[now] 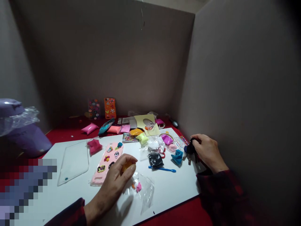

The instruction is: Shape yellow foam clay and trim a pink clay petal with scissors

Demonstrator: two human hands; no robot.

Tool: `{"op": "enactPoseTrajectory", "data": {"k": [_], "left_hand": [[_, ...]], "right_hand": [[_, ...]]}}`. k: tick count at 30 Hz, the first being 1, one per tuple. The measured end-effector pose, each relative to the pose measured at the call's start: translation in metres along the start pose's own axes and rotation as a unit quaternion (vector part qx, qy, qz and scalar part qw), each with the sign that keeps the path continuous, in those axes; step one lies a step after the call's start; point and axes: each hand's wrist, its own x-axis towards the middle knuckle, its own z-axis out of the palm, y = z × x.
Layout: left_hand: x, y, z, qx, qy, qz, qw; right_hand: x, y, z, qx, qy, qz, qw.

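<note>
Orange lump [126, 166] sits in the left hand [114, 176], fingers curled round it, thumb nearly meeting the fingertips. Right hand [210, 152] is pinched narrow on a black item [193, 145], blue part at its near end; can't tell what it is.

Clock below: centre = left hand, 12 = away from wearer.

- 10-11: pink case [98, 177] with stuck-on decorations, flat on the white board [178, 188]. Left hand blocks its lower right side. Red-pink packet [94, 146] beyond its far left corner.
- 9-10: clear case [74, 161] near the board's left edge; purple bin [25, 138] farther out, off the board.
- 3-4: clear film [148, 190] just beside the hand, small pink bit [138, 187] on it.
- 2-3: black packet [155, 159], blue tool [166, 169] along its near side. White crumpled bag [156, 145] right behind.
- 1: lime packet [142, 138], orange packet [136, 131], then yellow card [154, 125]. Crowded, stuff overlapping.
- 12: orange case [110, 108] standing upright at the back.

From the right hand: teal packet [177, 157] at 9, gem sheet [180, 142] at 9-10, grey wall [249, 110] on the 3 o'clock side.
</note>
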Motion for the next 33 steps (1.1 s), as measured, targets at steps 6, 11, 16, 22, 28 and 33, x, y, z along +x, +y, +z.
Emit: {"op": "enactPoseTrajectory", "data": {"k": [6, 11, 16, 22, 28, 33], "left_hand": [[0.000, -0.004, 0.000, -0.004, -0.006, 0.008, 1.000], [0.000, -0.003, 0.001, -0.008, -0.006, 0.009, 1.000], [0.001, -0.003, 0.001, -0.021, 0.004, 0.025, 0.999], [0.003, -0.007, 0.001, -0.027, 0.017, 0.010, 0.999], [0.004, -0.007, 0.000, -0.018, 0.027, 0.002, 0.999], [0.004, -0.005, -0.001, -0.016, 0.029, 0.003, 0.999]], "right_hand": [[0.008, 0.010, 0.017, 0.012, -0.054, -0.019, 0.998], [0.005, 0.007, 0.019, 0.025, -0.045, -0.025, 0.998], [0.012, -0.017, 0.015, 0.035, -0.052, -0.069, 0.996], [0.036, -0.048, 0.024, 0.008, -0.153, -0.121, 0.981], [0.043, -0.062, 0.048, -0.026, -0.199, -0.130, 0.971], [0.051, -0.052, 0.056, -0.013, -0.192, -0.099, 0.976]]}}
